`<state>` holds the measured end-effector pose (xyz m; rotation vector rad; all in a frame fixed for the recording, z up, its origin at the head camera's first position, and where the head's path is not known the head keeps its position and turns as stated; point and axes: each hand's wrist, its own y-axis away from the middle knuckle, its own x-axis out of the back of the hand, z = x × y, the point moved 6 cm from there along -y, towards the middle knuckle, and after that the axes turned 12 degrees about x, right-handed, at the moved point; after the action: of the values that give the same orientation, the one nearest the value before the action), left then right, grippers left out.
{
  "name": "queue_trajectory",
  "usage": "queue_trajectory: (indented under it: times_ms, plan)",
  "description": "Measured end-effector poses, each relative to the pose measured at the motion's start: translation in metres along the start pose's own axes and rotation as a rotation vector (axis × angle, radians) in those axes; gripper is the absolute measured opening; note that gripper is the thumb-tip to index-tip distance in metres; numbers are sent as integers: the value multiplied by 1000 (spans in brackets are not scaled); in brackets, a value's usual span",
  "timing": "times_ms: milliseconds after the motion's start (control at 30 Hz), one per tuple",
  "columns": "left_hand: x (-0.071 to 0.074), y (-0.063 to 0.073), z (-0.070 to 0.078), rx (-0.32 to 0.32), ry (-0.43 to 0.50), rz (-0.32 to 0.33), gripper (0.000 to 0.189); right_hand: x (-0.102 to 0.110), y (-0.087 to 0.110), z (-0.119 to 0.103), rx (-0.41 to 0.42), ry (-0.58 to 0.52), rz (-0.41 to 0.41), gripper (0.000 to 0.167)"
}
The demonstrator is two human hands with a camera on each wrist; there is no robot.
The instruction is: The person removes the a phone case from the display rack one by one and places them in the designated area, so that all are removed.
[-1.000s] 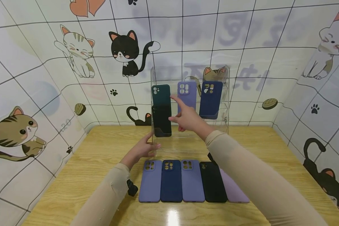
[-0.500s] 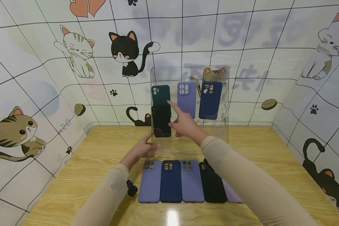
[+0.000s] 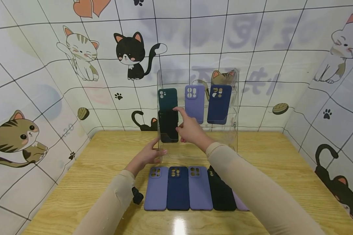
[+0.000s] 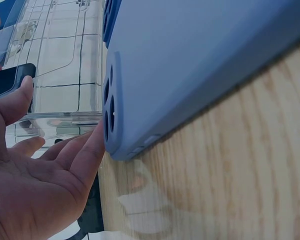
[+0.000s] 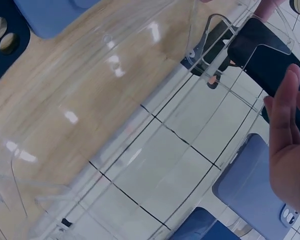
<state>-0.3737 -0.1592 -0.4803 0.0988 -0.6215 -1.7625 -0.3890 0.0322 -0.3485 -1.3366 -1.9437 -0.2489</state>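
Note:
In the head view, a clear acrylic display stand stands against the wall. My left hand holds its lower left side, thumb across the front and fingers along the side, as the left wrist view shows too. A black phone case stands upright in the stand's left column, overlapping a dark green phone case behind it. At the black case's right edge is my right hand, index finger extended towards its upper edge, thumb lower down. Farther right stand a purple phone case and a navy phone case.
In front of the stand, several phone cases lie in a row on the wooden table: a purple case, a navy case, another purple case, a black case and a lilac case. My right forearm covers part of the last two.
My right hand has moved down and slightly left, its index finger sliding from beside the green case to the black case's upper edge. My left hand has stayed put.

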Motion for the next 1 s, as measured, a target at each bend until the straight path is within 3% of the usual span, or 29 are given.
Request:
queue_trajectory:
  times_ms: [167,400,633,1000]
  plan:
    - [1,1,-1,7,0,4,91,-3,-1,-3,60,70,13,73]
    - [1,1,-1,14,5,1,91,-9,1,0,116,199,-5,89]
    - [1,3,-1,13,7,7,89,-12,2,7,102,131,36,93]
    - [0,1,1,4,2,-3,89,-11,6,7,141,147,93,92]
